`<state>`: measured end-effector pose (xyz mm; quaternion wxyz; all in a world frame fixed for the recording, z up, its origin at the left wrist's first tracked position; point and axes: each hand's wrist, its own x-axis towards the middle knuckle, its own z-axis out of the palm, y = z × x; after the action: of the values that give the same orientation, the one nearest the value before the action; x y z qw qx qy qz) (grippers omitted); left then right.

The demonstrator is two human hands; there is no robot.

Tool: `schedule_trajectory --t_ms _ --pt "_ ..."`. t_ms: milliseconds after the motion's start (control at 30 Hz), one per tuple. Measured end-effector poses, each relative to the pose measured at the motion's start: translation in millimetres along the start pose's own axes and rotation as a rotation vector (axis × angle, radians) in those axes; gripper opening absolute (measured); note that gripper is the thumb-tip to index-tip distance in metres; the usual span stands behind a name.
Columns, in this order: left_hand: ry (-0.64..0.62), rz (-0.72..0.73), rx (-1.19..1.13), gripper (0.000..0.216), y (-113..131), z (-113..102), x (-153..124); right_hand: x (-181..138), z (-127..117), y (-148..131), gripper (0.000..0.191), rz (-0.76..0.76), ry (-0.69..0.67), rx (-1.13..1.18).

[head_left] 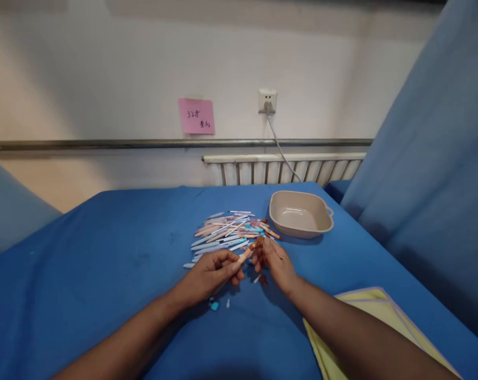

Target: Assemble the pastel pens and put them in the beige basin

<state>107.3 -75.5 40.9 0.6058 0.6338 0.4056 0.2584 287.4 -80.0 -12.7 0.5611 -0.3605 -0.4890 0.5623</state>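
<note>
My left hand (213, 272) pinches the lower end of a peach-coloured pen (247, 254) that slants up to the right. My right hand (274, 261) has its fingers closed round the pen's brown upper tip. Both hands hover just above the blue table (104, 274). Right behind them lies a heap of several pastel pens (227, 232), pink, blue and white. A few small loose bits, one teal (214, 305) and one brown (263, 279), lie on the cloth under my hands.
A beige square bowl (301, 212) stands right of the pen heap. A yellow cloth (365, 322) lies at the near right, under my right forearm. Blue fabric rises at the right. A radiator, a wall socket with cable and a pink note are behind.
</note>
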Motion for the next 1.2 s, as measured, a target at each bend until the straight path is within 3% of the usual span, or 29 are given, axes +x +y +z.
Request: schedule_trajectory --t_ms 167,333,433,500,667,967,1200 --pt "-0.032 0.189 0.109 0.027 53.0 10.3 46.2 13.9 -3.5 5.1 0.055 -0.042 0.056 -0.019" --pt "0.004 0.280 0.245 0.033 86.4 32.5 101.7 19.9 -7.5 13.1 0.056 0.029 -0.030 -0.138" --pt "-0.005 0.347 0.356 0.037 87.1 41.6 138.2 21.4 -7.6 18.5 0.050 0.075 -0.062 -0.196" --pt "-0.007 0.430 0.569 0.036 84.2 45.0 161.9 21.8 -7.5 18.1 0.043 0.063 -0.080 -0.266" --pt "-0.036 0.466 0.793 0.026 80.7 51.7 205.0 20.9 -8.8 7.1 0.028 0.034 -0.122 -0.415" --pt "-0.146 0.459 1.314 0.018 64.7 66.0 247.4 19.7 -11.6 -2.2 0.022 -0.099 -0.119 -0.691" --pt "-0.267 0.313 1.576 0.015 54.6 78.8 257.7 20.3 -13.0 -10.7 0.026 -0.105 -0.155 -0.772"
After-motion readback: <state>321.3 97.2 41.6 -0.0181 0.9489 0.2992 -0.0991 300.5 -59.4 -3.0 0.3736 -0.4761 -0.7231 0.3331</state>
